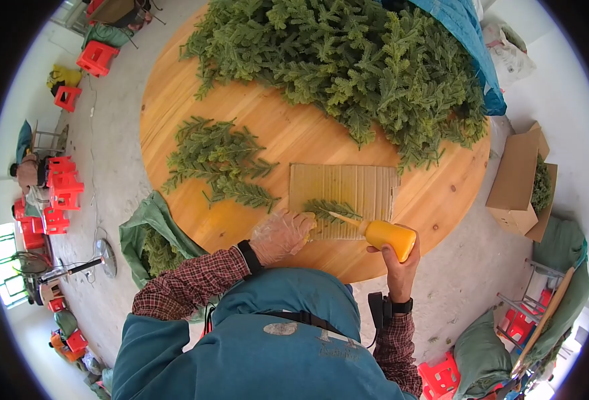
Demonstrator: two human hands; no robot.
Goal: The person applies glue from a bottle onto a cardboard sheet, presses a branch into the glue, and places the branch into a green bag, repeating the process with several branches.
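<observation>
My left hand (283,236), in a clear plastic glove, rests with curled fingers at the left edge of a corrugated cardboard piece (374,187). Yellow shows at its fingertips; whether that is a held thing or a stain is unclear. Beside those fingertips a small fir sprig (330,209) lies on the cardboard. My bare right hand (399,262) grips a tilted squeeze bottle (388,239) of yellow-orange liquid. Its long, thin nozzle points left over the sprig; whether the tip touches the needles is hard to see. More cut fir sprigs (217,160) lie loosely to the upper left.
A large heap of fir branches (344,60) covers the far side of the round wooden table (164,100), partly under a blue sheet (474,45). At left is a green sack (137,235) of greenery. An open cardboard box (512,180) and red stools (97,57) stand around.
</observation>
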